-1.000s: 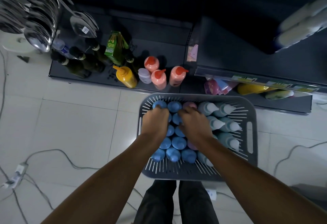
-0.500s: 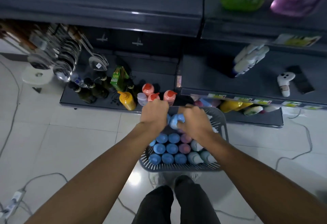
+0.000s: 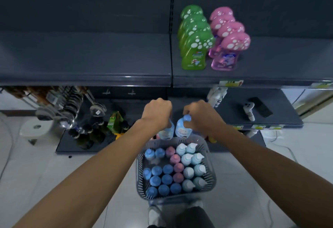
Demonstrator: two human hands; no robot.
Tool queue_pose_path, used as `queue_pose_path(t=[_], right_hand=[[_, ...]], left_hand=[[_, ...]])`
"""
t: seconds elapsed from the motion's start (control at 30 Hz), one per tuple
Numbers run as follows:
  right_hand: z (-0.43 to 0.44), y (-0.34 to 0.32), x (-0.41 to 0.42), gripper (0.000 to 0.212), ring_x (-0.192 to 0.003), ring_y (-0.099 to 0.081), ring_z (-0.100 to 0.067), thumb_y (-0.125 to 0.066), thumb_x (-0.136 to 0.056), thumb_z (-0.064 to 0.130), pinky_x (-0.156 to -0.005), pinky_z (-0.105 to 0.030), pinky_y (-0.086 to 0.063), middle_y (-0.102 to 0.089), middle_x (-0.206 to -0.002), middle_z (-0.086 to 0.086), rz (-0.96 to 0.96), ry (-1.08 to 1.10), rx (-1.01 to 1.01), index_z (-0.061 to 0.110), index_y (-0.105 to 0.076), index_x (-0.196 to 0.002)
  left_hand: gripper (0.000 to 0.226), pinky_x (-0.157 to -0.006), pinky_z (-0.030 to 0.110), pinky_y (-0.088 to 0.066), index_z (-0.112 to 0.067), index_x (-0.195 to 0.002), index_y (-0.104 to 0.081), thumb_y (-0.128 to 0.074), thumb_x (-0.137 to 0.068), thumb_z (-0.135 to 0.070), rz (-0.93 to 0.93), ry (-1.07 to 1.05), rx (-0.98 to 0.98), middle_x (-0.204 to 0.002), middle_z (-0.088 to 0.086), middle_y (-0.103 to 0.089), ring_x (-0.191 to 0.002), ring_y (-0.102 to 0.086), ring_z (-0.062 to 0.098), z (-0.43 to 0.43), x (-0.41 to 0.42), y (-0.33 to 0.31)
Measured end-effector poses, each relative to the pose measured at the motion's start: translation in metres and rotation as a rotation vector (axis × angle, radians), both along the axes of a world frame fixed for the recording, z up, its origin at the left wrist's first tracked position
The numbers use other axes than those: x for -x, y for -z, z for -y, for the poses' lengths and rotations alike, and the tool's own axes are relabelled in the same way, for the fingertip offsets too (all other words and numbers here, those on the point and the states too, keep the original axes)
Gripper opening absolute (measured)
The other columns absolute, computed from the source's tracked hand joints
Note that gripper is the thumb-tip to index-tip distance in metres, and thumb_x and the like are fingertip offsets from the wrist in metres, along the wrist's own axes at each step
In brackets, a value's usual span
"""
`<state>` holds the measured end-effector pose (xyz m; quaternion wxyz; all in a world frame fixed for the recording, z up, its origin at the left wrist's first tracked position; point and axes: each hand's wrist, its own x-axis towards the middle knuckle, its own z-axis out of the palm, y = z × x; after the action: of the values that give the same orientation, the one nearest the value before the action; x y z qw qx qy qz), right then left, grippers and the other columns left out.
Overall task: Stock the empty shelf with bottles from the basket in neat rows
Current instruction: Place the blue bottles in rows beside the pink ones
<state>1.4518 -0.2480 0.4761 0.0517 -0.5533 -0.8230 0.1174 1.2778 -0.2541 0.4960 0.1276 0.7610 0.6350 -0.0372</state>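
Note:
A grey slatted basket (image 3: 210, 179) stands on the floor between my arms, packed with several blue-, pink- and white-capped bottles. Above its far rim, my left hand (image 3: 156, 112) is shut on the top of a pale blue bottle (image 3: 168, 131). My right hand (image 3: 201, 115) grips a second blue-capped bottle (image 3: 182, 128) by its neck. Both bottles hang upright, side by side, below the dark empty shelf (image 3: 86, 56) at the upper left.
Rows of green bottles (image 3: 193, 47) and pink bottles (image 3: 227, 47) stand on the right shelf section. Hanging ladles (image 3: 68, 105) and dark bottles (image 3: 86, 134) sit lower left. A lower right shelf (image 3: 281, 116) holds white bottles, a game controller and a black remote. Cables lie on the tiled floor.
Both hands rose out of the basket, each lifting a blue bottle. My view tilted up, bringing the upper shelves into sight.

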Motion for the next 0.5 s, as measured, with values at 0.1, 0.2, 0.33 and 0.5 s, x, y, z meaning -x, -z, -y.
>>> queue_pose_path(t=[0.1, 0.2, 0.33, 0.5], right_hand=[[-0.002, -0.033, -0.014, 0.022, -0.076, -0.063, -0.028, -0.069, -0.069, 0.024, -0.065, -0.034, -0.052, -0.071, -0.083, -0.004, -0.012, 0.026, -0.011, 0.016, -0.073, -0.089], [-0.004, -0.063, -0.029, 0.019, -0.071, -0.063, -0.023, -0.071, -0.067, 0.022, -0.066, -0.037, -0.057, -0.071, -0.078, -0.002, -0.032, 0.054, -0.036, 0.014, -0.073, -0.084], [-0.006, -0.094, -0.049, 0.021, -0.080, -0.061, -0.023, -0.073, -0.067, 0.021, -0.071, -0.038, -0.056, -0.072, -0.082, -0.003, 0.006, 0.081, -0.106, 0.012, -0.075, -0.087], [-0.009, -0.126, -0.073, 0.015, -0.074, -0.063, -0.020, -0.074, -0.068, 0.021, -0.066, -0.033, -0.055, -0.070, -0.078, 0.001, 0.046, 0.158, -0.115, 0.014, -0.072, -0.081]], left_hand=[[0.031, -0.066, 0.034, -0.046, -0.020, -0.104, -0.074, -0.081, -0.076, -0.030, 0.030, 0.043, -0.059, -0.102, 0.007, -0.068, -0.085, -0.062, 0.028, -0.008, -0.012, -0.030], [0.032, -0.066, 0.033, -0.044, -0.022, -0.105, -0.074, -0.081, -0.075, -0.031, 0.056, 0.089, -0.124, -0.103, 0.006, -0.068, -0.087, -0.061, 0.028, -0.014, -0.024, -0.057], [0.036, -0.066, 0.033, -0.045, -0.025, -0.107, -0.074, -0.082, -0.073, -0.036, 0.066, 0.142, -0.209, -0.104, 0.004, -0.069, -0.092, -0.065, 0.029, -0.022, -0.037, -0.086], [0.028, -0.065, 0.034, -0.054, -0.024, -0.095, -0.078, -0.083, -0.072, -0.039, 0.067, 0.214, -0.259, -0.094, 0.001, -0.072, -0.087, -0.068, 0.027, -0.029, -0.052, -0.115]])
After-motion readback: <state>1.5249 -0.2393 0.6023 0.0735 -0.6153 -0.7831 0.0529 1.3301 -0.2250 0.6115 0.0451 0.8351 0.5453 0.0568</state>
